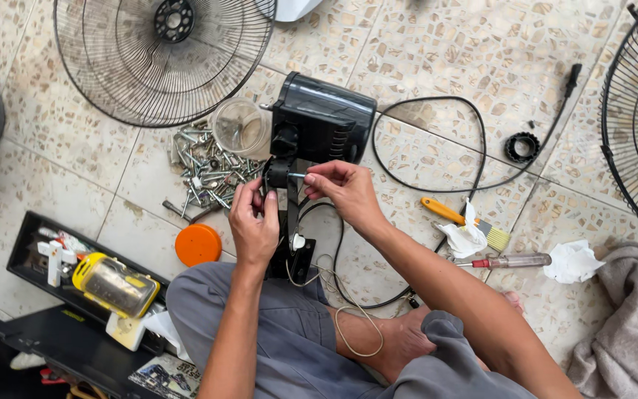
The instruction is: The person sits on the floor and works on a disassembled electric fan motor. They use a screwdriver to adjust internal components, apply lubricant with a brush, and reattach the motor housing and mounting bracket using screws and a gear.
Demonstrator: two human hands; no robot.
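Hands meet at the bracket (278,174) just below the black motor housing (324,118), which lies on the floor tiles; the left hand (254,222) has its grip closed around the bracket, and the right hand (342,186) pinches a small pin (296,175) against it, fingers together. Risks, as I judge them: the pin is tiny and could slip and roll into the screw pile (204,166) left of the housing, where it would be hard to find; the jar (241,127) touching the housing could tip if the housing shifts; the cord (437,148) right of the housing loops toward the foot (400,340) and could snag; fingers near the hinge could get pinched.
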